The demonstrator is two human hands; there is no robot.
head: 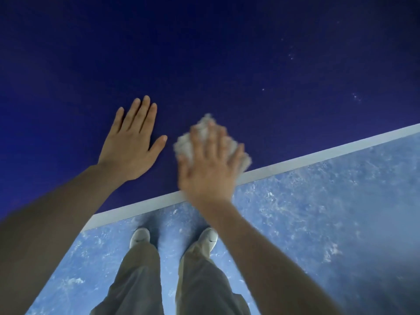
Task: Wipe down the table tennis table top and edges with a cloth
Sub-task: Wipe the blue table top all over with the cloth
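The dark blue table tennis table top (227,53) fills the upper part of the view, with a white line (318,156) along its near edge. My left hand (130,142) rests flat on the top, fingers straight and spread. Just to its right, my right hand (209,164) presses flat on a crumpled white cloth (185,144), close to the white edge line. The right hand and the cloth are blurred. Most of the cloth is hidden under the hand.
Below the table edge lies a mottled light blue floor (329,223). My legs in grey trousers (136,280) and white shoes (208,238) stand close to the edge. A few pale specks (356,96) dot the top at the right.
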